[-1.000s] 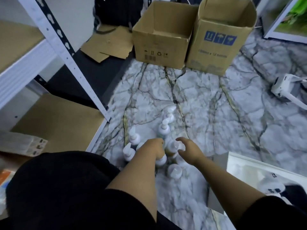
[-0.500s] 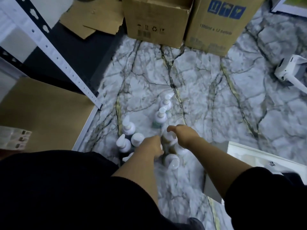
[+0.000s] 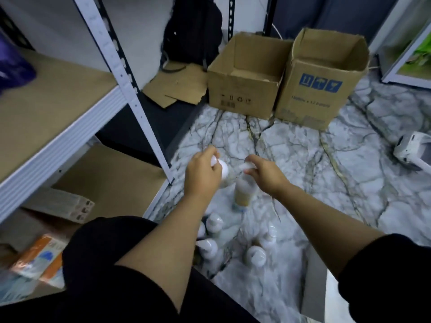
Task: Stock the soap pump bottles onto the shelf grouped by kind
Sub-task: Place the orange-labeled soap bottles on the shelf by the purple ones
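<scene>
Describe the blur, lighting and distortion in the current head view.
Head view: dim, bluish light; motion blur smears both hands and the lifted bottles, left hand, right hand; wide-angle lens bends the shelf post; bottles on the floor look soft, labels unreadable.

Dim, bluish indoor light; motion blur throughout; wide-angle bending at edges; soft focus.

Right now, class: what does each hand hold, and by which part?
The left hand grips a soap pump bottle by its white pump top. The right hand holds a second bottle by its pump head, body hanging below.
</scene>
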